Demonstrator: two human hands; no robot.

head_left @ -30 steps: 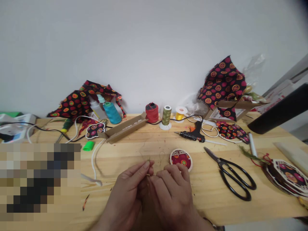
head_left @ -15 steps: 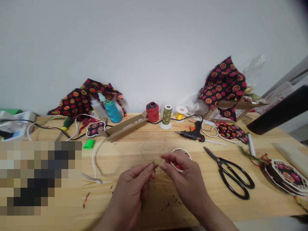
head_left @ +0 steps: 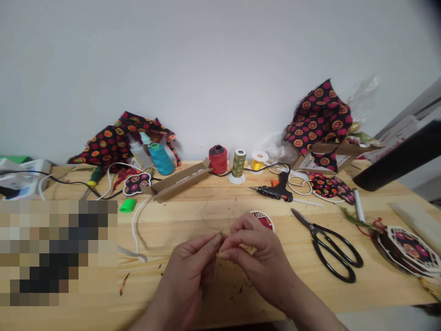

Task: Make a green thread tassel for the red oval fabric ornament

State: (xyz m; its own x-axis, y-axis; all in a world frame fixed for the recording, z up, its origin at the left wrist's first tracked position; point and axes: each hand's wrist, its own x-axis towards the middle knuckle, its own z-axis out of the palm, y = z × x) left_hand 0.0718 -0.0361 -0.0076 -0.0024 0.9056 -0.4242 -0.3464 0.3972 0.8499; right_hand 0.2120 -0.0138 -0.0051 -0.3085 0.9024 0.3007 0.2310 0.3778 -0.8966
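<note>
My left hand is closed in a pinch on thin green thread, with a small tuft poking up above the thumb. Close beside it, my right hand has thumb and forefinger pressed together on the same fine thread, just below the left fingertips. Loose thread arcs faintly over the wood beyond the fingers. Partly hidden behind my right hand lies a round white-rimmed ornament with patterned fabric. A spool of olive green thread stands upright further back.
Black-handled scissors lie open to the right, near a black glue gun. Stacked ornaments sit at the far right. Behind are a cardboard tray, red thread, teal thread and a green cap.
My right hand has moved left and slightly down, its fingers turning inward to meet the left fingertips. The left hand stays almost where it was, still pinching the thread.
</note>
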